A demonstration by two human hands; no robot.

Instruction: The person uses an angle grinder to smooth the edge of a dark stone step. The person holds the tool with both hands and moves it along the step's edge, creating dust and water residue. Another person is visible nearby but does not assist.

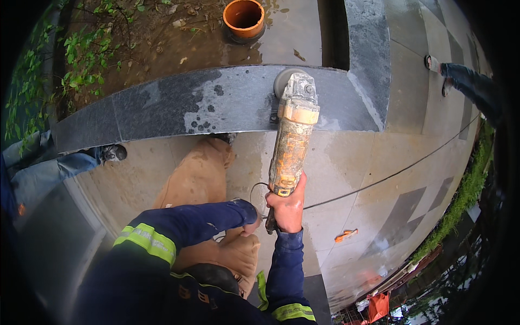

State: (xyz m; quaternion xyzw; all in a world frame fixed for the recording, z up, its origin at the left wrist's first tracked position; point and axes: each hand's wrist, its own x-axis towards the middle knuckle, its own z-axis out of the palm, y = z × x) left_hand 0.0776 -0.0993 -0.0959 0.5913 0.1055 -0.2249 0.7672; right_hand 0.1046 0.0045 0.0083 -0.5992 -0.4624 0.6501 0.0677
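My right hand is wrapped round the rear end of a worn, dirt-crusted yellow angle grinder. The tool stretches away from me. Its grey round disc lies over the dark stone coping, close to the far edge; whether it touches the stone I cannot tell. Close by on the left, my left hand is closed beside the black power cord. Its fingers are mostly hidden, so what it grips does not show clearly.
Beyond the coping, muddy water surrounds an orange pipe, with green plants at left. An orange-handled tool lies on the pale paving. Other people's legs show at far left and upper right. The cord crosses the paving rightward.
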